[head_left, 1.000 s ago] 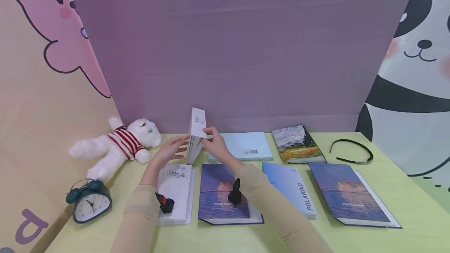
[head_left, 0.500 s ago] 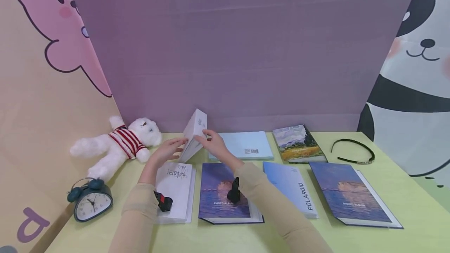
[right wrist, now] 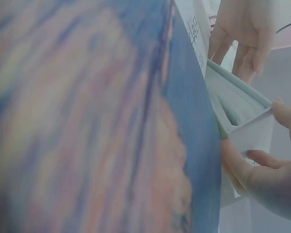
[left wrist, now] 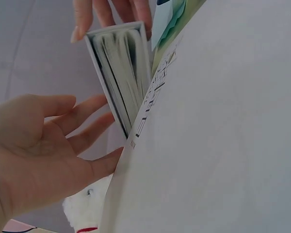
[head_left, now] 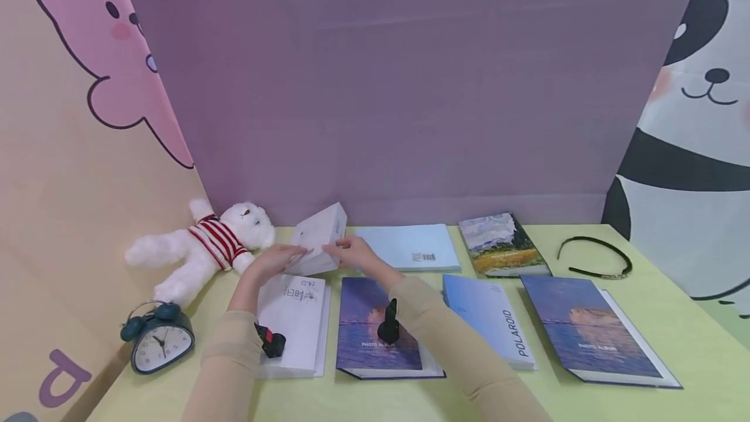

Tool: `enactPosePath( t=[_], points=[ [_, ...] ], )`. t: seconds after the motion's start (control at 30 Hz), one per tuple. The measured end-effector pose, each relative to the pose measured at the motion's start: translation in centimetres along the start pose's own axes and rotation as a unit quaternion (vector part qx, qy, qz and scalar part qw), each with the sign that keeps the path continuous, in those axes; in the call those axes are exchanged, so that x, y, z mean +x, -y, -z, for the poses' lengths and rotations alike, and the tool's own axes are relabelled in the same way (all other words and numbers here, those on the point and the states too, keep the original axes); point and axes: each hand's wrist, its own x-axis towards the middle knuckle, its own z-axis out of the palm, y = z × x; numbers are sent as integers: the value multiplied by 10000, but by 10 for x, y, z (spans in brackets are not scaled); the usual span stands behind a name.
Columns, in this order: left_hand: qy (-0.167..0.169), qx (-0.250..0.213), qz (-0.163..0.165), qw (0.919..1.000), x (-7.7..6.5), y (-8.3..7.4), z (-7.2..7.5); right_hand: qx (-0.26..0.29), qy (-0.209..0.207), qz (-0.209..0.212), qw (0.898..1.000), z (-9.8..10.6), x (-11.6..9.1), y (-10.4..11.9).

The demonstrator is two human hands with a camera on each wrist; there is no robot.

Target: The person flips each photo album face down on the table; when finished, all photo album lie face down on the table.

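Note:
A white slipcased album point(head_left: 318, 232) leans at the back left of the table, one corner raised. My right hand point(head_left: 357, 254) pinches its right end between thumb and fingers, as the right wrist view also shows with the right hand point(right wrist: 276, 177). Out to the left, my left hand point(head_left: 274, 263) has its fingers extended, fingertips right at the slipcase's edge. In the left wrist view, the slipcase point(left wrist: 119, 73) shows its open side, with page edges inside. In front of it lies another white album point(head_left: 293, 324) with handwritten-style characters on its cover.
Two dark blue photo albums point(head_left: 375, 318) point(head_left: 592, 331) and a blue POLAROID album point(head_left: 486, 318) lie in the front row. Behind are a light blue book point(head_left: 404, 243), a painting-covered album point(head_left: 504, 246) and a black headband point(head_left: 609, 249). A white plush bear point(head_left: 211, 239) and an alarm clock point(head_left: 161, 342) sit left.
The slipcased album has tipped from nearly upright down to the left, its broad face turning upward. Both hands have lowered a little with it, the right still pinching its end.

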Motion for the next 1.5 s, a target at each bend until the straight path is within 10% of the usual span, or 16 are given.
enactPosePath(
  t=[0.4, 0.63, 1.0, 1.5],
  points=[
    [-119, 624, 65, 9980, -3, 4, -7, 533, 543, -92, 9971, -6, 5, -11],
    [660, 1014, -19, 9927, -5, 4, -6, 695, 629, -318, 9951, -6, 12, -15],
    [813, 1252, -196, 9886, -5, 3, -4, -457, 402, 14, 9981, -2, 6, -9],
    [981, 1292, -238, 9865, 2, 5, -4, -480, 251, -15, 9985, -4, 7, -8]
  ],
)
